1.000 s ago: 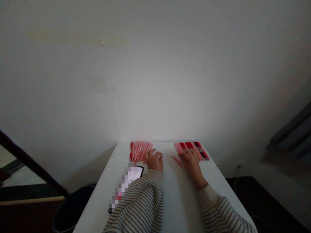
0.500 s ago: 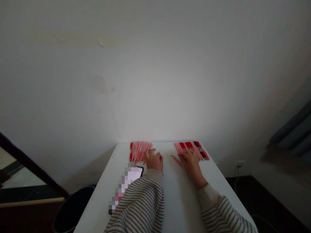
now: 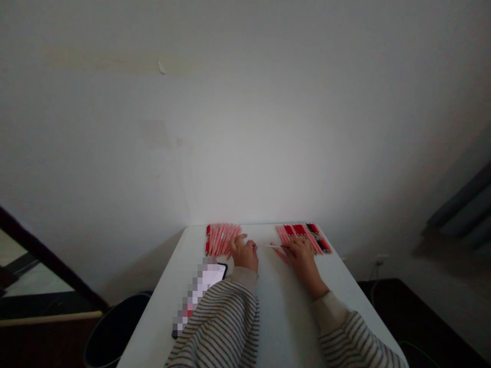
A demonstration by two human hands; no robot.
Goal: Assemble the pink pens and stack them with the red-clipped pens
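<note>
My left hand is beside the right edge of a pile of pink pens, its thumb and a finger pinched together; what they hold is too small to make out. Closed round a thin white stick, my right hand points its tip left, towards my left hand. Under and beyond the right hand lies a row of pink pens with red and black parts. Between the hands, a separate pink pen rests on the white table, partly beneath the stick.
A phone, partly blurred out, lies by my left forearm. A dark round bin stands left of the table. The wall rises behind the table's far edge, and a socket with a cable is at the right.
The white stick in my right hand has turned slightly, now lying nearly level. Both hands otherwise stay almost where they were, and the view has shifted a little.
</note>
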